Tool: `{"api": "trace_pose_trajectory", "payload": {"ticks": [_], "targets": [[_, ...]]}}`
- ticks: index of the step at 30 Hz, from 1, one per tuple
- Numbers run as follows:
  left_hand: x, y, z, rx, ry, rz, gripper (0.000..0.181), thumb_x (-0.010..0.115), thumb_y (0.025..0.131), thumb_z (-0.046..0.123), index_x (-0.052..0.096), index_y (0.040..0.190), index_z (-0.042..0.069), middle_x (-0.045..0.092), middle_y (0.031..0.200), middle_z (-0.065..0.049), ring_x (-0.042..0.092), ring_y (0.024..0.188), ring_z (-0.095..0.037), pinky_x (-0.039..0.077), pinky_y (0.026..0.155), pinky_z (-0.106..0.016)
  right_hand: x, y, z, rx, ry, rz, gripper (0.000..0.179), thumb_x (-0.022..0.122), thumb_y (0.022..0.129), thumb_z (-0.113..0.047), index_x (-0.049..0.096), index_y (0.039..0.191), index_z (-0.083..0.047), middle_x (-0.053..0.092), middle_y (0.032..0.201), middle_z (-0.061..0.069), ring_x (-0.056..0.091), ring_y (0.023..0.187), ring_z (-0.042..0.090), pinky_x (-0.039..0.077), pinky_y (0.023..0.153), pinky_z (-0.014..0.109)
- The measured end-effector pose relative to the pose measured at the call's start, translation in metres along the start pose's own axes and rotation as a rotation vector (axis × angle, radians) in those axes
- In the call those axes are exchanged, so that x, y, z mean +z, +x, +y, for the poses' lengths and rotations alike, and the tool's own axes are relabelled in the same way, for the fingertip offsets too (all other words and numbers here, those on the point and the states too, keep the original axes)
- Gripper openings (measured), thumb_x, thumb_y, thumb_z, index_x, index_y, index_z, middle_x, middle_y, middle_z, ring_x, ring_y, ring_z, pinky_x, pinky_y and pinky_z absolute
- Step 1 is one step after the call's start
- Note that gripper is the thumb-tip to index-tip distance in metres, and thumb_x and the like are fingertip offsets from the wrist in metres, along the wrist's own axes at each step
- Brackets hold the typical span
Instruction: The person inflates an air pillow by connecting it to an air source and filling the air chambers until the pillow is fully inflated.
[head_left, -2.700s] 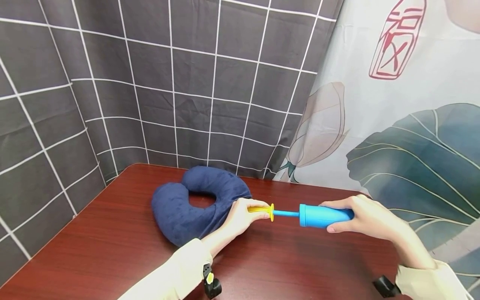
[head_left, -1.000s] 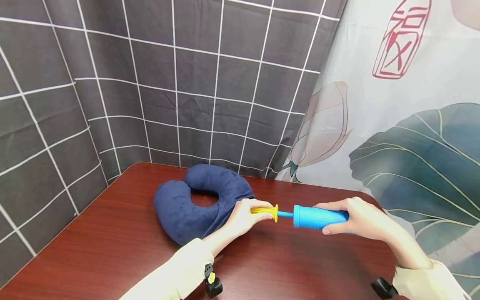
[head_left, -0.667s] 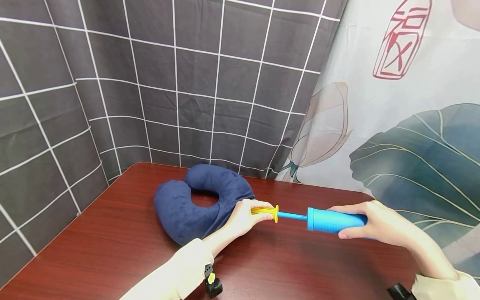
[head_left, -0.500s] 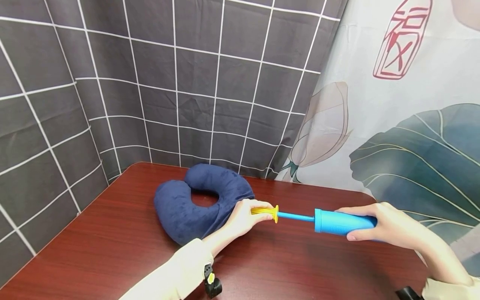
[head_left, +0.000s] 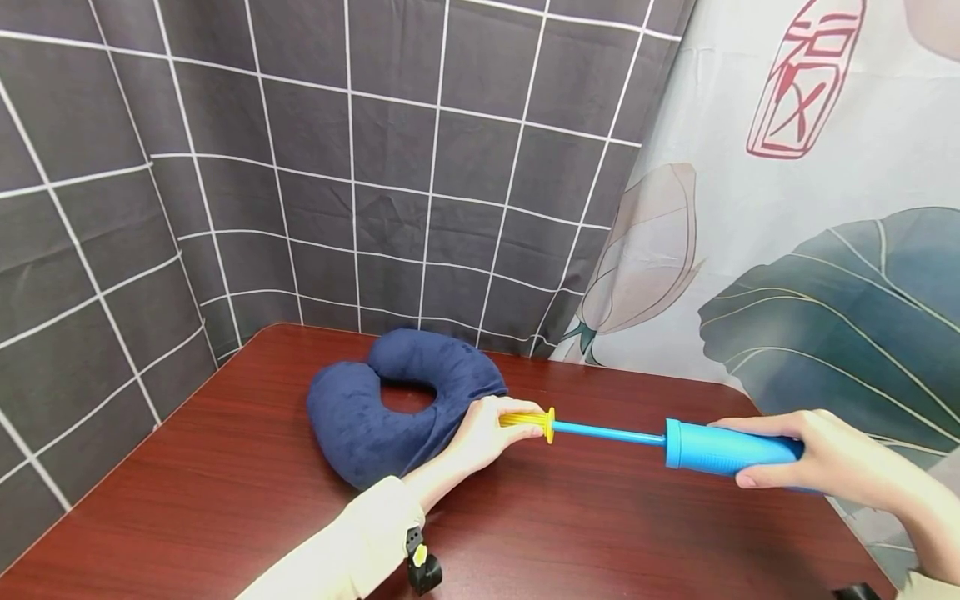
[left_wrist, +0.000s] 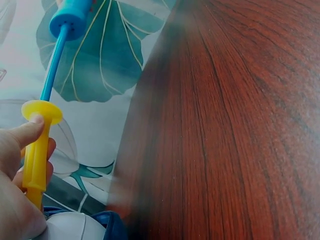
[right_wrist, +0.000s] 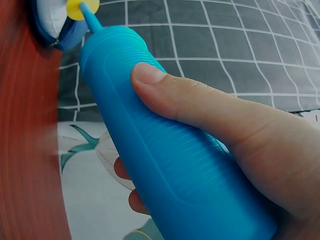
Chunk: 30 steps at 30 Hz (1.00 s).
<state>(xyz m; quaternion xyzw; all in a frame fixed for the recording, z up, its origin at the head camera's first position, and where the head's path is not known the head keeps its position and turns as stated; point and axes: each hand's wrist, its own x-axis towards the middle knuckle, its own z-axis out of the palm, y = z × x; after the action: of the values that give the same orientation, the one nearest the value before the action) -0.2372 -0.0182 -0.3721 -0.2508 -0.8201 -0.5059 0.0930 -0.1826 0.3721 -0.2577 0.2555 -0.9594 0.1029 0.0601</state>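
A blue hand pump (head_left: 723, 448) stretches between both hands above the table. My right hand (head_left: 832, 457) grips its ribbed barrel, thumb lying along the top in the right wrist view. From the barrel a long stretch of blue rod (head_left: 609, 432) runs to a yellow flanged nozzle (left_wrist: 36, 162). Thumb and fingers of my left hand (head_left: 478, 435) pinch that nozzle. Its narrow end reaches a white inner part (left_wrist: 75, 227) showing at an opening in the navy U-shaped neck pillow (head_left: 375, 433); the exact contact is hidden by the left hand.
The pillow lies on a reddish-brown wooden table (head_left: 247, 467). Behind stands a dark grey curtain (head_left: 390, 150) with white grid lines, and at right a pale curtain (head_left: 720, 100) with leaf and flower prints. A black wrist camera mount (head_left: 423, 567) sits on the left sleeve.
My right hand has drawn the barrel rightward, away from the yellow nozzle, so more rod shows. Earlier it had pushed slightly inward. The left hand and pillow stay nearly in place.
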Motion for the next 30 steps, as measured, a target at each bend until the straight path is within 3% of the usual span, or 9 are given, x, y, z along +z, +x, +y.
{"api": "trace_pose_trajectory", "payload": {"ticks": [10, 22, 30], "targets": [[0.001, 0.000, 0.000, -0.011, 0.002, -0.009, 0.028, 0.079, 0.083, 0.027, 0.076, 0.108, 0.016, 0.077, 0.102, -0.001, 0.066, 0.094, -0.015, 0.050, 0.083, -0.020, 0.001, -0.002, 0.002, 0.006, 0.012, -0.015, 0.057, 0.085, 0.074, -0.034, 0.065, 0.127, -0.032, 0.062, 0.084, -0.022, 0.047, 0.074, -0.005, 0.034, 0.058, 0.020], [0.002, 0.001, -0.002, -0.029, -0.035, 0.019, 0.029, 0.081, 0.081, 0.026, 0.077, 0.107, 0.015, 0.078, 0.100, -0.001, 0.068, 0.094, -0.017, 0.050, 0.082, -0.020, 0.004, 0.022, -0.020, -0.017, 0.043, -0.067, 0.056, 0.082, 0.076, -0.045, 0.065, 0.128, -0.031, 0.067, 0.093, -0.020, 0.051, 0.078, -0.005, 0.040, 0.060, 0.020], [0.001, 0.001, 0.000, -0.039, -0.046, 0.027, 0.028, 0.080, 0.082, 0.025, 0.077, 0.107, 0.015, 0.077, 0.100, -0.001, 0.068, 0.095, -0.016, 0.050, 0.082, -0.019, 0.012, 0.041, -0.040, -0.059, 0.035, -0.045, 0.055, 0.080, 0.075, -0.053, 0.068, 0.124, -0.031, 0.069, 0.095, -0.019, 0.053, 0.076, -0.006, 0.041, 0.061, 0.020]]}}
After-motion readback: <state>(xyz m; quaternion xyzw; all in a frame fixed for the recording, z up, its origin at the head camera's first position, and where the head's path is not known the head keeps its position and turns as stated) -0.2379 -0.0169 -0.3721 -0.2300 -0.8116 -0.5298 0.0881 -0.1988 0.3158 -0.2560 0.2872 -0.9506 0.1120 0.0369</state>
